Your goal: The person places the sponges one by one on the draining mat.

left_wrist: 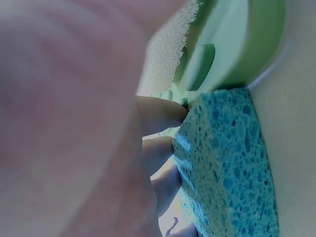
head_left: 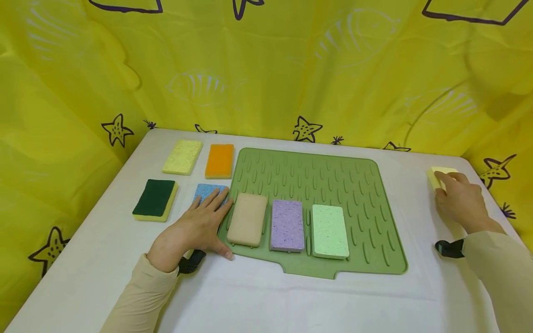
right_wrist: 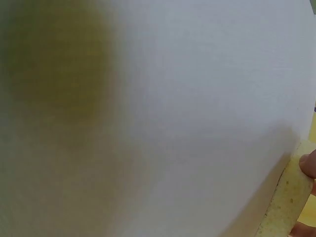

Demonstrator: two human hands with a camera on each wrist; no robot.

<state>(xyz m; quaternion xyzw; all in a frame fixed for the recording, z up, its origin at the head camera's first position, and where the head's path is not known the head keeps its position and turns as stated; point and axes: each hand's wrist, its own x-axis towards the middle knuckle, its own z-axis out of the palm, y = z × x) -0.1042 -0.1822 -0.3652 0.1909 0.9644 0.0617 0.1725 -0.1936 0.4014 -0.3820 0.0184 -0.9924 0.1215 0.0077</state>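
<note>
My left hand (head_left: 200,229) lies with spread fingers on the blue sponge (head_left: 207,190) at the left edge of the green drying mat (head_left: 358,185). Seen from the left wrist, its fingertips (left_wrist: 169,190) touch the top of that porous blue sponge (left_wrist: 242,163). At the far right of the table, my right hand (head_left: 463,201) grips a pale yellow sponge (head_left: 437,175) between thumb and fingers. Only part of this yellow sponge (right_wrist: 284,202) shows in the right wrist view, at the lower right corner.
On the mat lie a beige sponge (head_left: 247,219), a purple sponge (head_left: 287,225) and a mint green sponge (head_left: 330,231). Left of it are a light yellow sponge (head_left: 182,157), an orange sponge (head_left: 220,160) and a dark green-topped sponge (head_left: 155,198). A yellow curtain (head_left: 258,69) hangs behind the table.
</note>
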